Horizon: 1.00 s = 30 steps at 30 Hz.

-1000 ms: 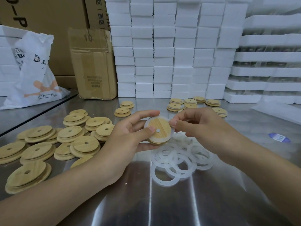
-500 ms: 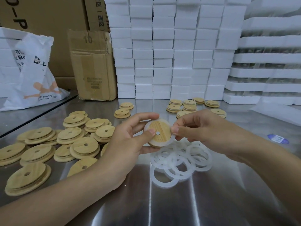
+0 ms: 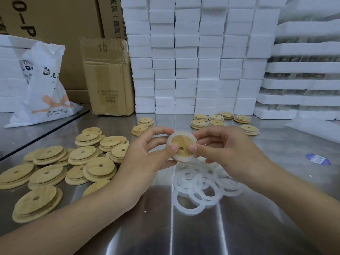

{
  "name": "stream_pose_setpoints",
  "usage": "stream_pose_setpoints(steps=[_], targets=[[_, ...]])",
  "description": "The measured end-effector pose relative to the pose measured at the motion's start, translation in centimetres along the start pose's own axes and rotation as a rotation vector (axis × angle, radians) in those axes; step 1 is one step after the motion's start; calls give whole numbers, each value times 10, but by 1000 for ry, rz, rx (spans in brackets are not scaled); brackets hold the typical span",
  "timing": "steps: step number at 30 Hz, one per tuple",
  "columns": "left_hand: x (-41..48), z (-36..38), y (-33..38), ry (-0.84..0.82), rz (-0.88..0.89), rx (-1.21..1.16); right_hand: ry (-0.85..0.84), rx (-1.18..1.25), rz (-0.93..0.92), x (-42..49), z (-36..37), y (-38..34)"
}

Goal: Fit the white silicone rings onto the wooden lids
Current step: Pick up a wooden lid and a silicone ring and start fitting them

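Hands met above the surface [image 3: 184, 236]: your left hand [image 3: 147, 155] and right hand [image 3: 226, 150] both gripped the lid [image 3: 181, 142], thumbs pressing its ring [image 3: 172, 138] home, presumably; spare rings [image 3: 198, 186] lay beneath.

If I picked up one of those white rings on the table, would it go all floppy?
Probably floppy: the white rings look thin and see-through, draped over each other. Likely very light too. They lie flat on the shiny table, so they shouldn't roll.

One head-worn wide-angle view, forward and down, close over the hands above the steel table [image 3: 239, 227]
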<state>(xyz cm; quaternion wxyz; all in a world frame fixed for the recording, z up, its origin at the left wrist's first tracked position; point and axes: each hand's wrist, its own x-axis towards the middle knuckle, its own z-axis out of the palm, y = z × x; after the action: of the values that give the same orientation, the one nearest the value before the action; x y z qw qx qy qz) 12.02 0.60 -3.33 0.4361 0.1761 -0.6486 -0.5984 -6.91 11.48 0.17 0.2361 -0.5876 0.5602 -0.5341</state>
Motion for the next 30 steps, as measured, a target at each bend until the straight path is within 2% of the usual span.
stream_pose_setpoints(steps=[9,20,30], targets=[[0,-6,5,186,51,49,89,-94,-74,1,3,3],[9,-18,13,18,-152,19,45,28,-31,2,-9,3],[6,-16,17,-13,-147,77,-16,-131,-64,-1,-4,3]])
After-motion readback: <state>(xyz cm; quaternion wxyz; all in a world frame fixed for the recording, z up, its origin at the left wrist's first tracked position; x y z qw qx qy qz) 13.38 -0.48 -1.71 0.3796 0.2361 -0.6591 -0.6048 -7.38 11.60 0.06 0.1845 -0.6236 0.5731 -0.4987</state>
